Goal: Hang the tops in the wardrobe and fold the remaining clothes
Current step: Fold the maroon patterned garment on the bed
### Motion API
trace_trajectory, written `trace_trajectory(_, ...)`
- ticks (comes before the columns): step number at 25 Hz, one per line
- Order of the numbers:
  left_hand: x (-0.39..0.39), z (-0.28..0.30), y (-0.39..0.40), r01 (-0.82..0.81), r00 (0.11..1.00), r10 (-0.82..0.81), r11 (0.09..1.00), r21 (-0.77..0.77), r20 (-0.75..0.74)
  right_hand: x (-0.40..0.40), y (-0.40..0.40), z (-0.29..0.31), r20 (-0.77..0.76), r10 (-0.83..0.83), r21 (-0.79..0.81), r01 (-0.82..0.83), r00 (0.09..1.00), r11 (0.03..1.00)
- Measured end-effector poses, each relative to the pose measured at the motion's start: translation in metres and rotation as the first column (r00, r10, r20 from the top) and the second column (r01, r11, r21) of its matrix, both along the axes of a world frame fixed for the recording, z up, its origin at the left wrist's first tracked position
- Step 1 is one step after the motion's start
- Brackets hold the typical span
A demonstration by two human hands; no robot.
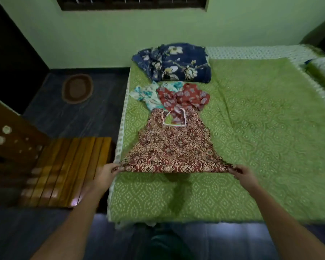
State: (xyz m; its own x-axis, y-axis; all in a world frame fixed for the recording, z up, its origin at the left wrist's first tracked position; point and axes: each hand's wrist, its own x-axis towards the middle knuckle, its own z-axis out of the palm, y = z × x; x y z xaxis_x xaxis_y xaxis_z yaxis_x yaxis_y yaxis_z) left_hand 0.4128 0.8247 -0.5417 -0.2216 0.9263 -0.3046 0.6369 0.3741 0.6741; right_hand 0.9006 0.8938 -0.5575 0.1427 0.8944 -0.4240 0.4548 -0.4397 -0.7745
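A maroon patterned top [174, 147] lies spread flat on the green bedspread [261, 128], its white-trimmed neckline away from me. My left hand [109, 170] grips its lower left hem corner. My right hand [242, 172] grips the lower right hem corner, and the hem is pulled taut between them. Beyond the neckline sit a crumpled red floral garment [186, 98] and a white and turquoise floral garment [148, 94]. A folded navy floral cloth [173, 62] lies further back near the wall.
A wooden slatted bench [68, 171] stands left of the bed, next to a carved wooden panel [8, 139]. A brown oval mat [77, 89] lies on the dark floor. A green wall and a window sit behind the bed.
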Motion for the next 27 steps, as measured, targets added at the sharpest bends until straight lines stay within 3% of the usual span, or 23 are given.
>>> trace_trajectory(2,0.009,-0.029,-0.042,0.115,0.989,-0.126,0.985,-0.126,-0.079,0.004,-0.043,-0.019,0.135,0.146,-0.105,-0.133,0.980,0.986)
trace_trajectory(5,0.016,-0.068,-0.096,0.168,0.972,-0.216,0.912,-0.373,-0.091,0.017,-0.094,-0.061,0.301,0.381,-0.285,-0.299,0.874,0.911)
trace_trajectory(7,0.014,-0.084,-0.114,0.139,0.969,-0.222,0.857,-0.496,-0.112,0.022,-0.114,-0.081,0.277,0.535,-0.435,-0.392,0.798,0.810)
trace_trajectory(9,0.008,-0.089,-0.112,0.235,0.942,-0.331,0.779,-0.581,-0.063,0.022,-0.111,-0.083,0.230,0.645,-0.543,-0.454,0.729,0.707)
trace_trajectory(11,0.005,-0.083,-0.084,0.312,0.911,-0.410,0.747,-0.586,-0.037,0.019,-0.081,-0.077,0.232,0.632,-0.531,-0.448,0.739,0.719)
trace_trajectory(12,0.004,-0.079,-0.063,0.298,0.914,-0.401,0.776,-0.555,-0.069,0.016,-0.059,-0.074,0.255,0.599,-0.495,-0.430,0.759,0.755)
trace_trajectory(15,-0.003,-0.075,0.016,0.154,0.969,-0.214,0.913,-0.377,-0.124,0.006,0.020,-0.073,0.314,0.439,-0.395,-0.304,0.842,0.867)
trace_trajectory(17,-0.007,-0.087,0.080,0.080,0.991,-0.108,0.954,-0.290,-0.081,-0.002,0.080,-0.083,0.311,0.333,-0.344,-0.221,0.890,0.912)
trace_trajectory(20,-0.011,-0.115,0.167,-0.075,0.997,0.077,0.971,-0.226,-0.002,-0.009,0.164,-0.111,0.274,0.227,-0.325,-0.132,0.935,0.936)
trace_trajectory(27,-0.016,-0.200,0.303,-0.162,0.987,0.162,0.967,-0.196,-0.014,-0.020,0.324,-0.187,0.219,0.116,-0.332,-0.038,0.969,0.942)
